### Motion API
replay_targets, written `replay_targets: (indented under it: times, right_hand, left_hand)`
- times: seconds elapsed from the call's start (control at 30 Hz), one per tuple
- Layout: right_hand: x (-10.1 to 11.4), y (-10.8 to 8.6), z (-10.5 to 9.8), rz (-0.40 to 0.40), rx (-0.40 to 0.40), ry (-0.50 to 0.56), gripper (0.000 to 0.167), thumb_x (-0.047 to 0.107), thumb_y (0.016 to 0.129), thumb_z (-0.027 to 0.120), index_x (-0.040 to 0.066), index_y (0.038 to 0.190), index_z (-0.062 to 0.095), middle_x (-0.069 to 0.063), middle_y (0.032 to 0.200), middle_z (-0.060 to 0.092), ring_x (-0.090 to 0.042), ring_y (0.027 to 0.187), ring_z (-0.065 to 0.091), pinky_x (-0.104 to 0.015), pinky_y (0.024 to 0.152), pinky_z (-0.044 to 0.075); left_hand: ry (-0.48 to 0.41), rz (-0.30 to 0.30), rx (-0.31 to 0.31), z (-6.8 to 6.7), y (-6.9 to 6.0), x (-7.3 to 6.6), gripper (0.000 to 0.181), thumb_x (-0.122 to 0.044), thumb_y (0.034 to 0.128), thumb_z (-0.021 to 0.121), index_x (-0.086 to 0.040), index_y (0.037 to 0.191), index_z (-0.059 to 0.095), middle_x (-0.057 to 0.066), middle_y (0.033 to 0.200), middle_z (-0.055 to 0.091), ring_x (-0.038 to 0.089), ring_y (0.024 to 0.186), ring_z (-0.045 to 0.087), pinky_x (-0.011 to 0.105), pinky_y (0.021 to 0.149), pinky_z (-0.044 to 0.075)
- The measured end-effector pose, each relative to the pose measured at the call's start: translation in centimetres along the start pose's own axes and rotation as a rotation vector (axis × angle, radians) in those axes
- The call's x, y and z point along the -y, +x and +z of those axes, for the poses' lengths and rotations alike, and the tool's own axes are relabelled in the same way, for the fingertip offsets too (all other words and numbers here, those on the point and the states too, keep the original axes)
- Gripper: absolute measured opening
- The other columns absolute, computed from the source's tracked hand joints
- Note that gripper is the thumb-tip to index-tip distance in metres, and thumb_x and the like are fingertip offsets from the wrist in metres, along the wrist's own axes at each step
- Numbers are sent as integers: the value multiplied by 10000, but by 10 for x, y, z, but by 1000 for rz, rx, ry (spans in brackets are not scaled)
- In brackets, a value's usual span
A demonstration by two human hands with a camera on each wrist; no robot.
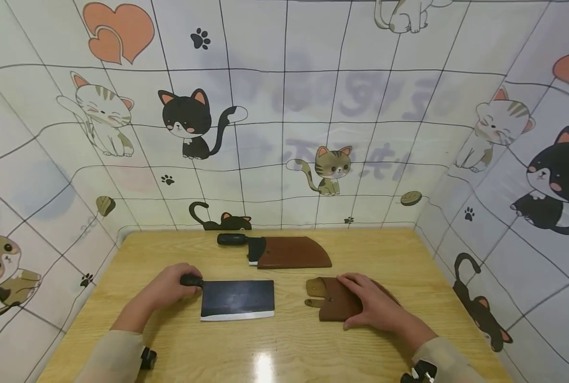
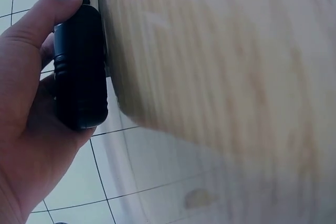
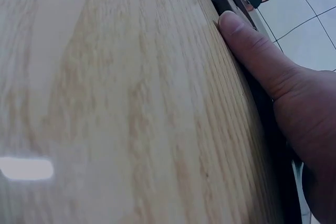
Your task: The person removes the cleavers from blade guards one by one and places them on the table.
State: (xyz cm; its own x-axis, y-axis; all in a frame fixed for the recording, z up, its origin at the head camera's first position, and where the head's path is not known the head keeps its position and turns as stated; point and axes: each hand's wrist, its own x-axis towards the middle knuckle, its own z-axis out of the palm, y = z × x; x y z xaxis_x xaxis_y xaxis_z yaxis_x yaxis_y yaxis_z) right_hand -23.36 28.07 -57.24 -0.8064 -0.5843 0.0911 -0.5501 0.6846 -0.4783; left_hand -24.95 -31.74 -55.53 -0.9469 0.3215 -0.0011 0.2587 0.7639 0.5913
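Note:
A cleaver with a dark blade (image 1: 238, 299) lies on the table, its pale edge facing the near side. My left hand (image 1: 171, 287) grips its black handle (image 1: 190, 280); the left wrist view shows the thumb along that handle (image 2: 80, 72). To the right, my right hand (image 1: 372, 303) holds a brown leather sheath (image 1: 334, 308) across its width, thumb at the near edge and fingers over the far part. Two straps of the sheath point left. In the right wrist view the thumb (image 3: 254, 45) lies against the sheath's dark edge; the other fingers are hidden.
Behind them, a second knife with a black handle (image 1: 232, 239) lies in a brown sheath (image 1: 294, 252) near the back edge of the wooden table (image 1: 169, 244). Cat-patterned sheeting (image 1: 260, 106) surrounds the back and sides.

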Motion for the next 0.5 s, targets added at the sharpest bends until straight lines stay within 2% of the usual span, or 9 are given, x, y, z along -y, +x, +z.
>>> replay_targets:
  times: [0.13, 0.33, 0.5]
  right_hand:
    - [-3, 0, 2, -13, -20, -15, 1174, 673, 790, 928, 109, 1699, 443, -136, 1673, 439, -425, 1512, 451, -663, 1103, 479]
    - [-6, 2, 2, -8, 3, -10, 1201, 730, 775, 908, 142, 1708, 433, -114, 1679, 426, -395, 1522, 441, -653, 1133, 458]
    - [-7, 4, 1, 29, 31, -10, 1230, 793, 750, 883, 174, 1711, 428, -94, 1677, 418, -390, 1524, 436, -657, 1142, 447]
  left_hand:
    - [13, 8, 2, 0, 2, 2, 224, -207, 926, 921, -204, 1113, 798, -61, 1067, 707, 188, 1024, 654, 498, 933, 552]
    - [32, 40, -15, -1, 2, 3, 239, -216, 916, 929, -191, 1121, 808, -69, 1063, 713, 191, 1032, 666, 507, 950, 554]
    - [24, 22, -7, 0, 2, 3, 255, -250, 915, 931, -200, 1133, 808, -70, 1076, 712, 187, 1037, 662, 498, 955, 548]
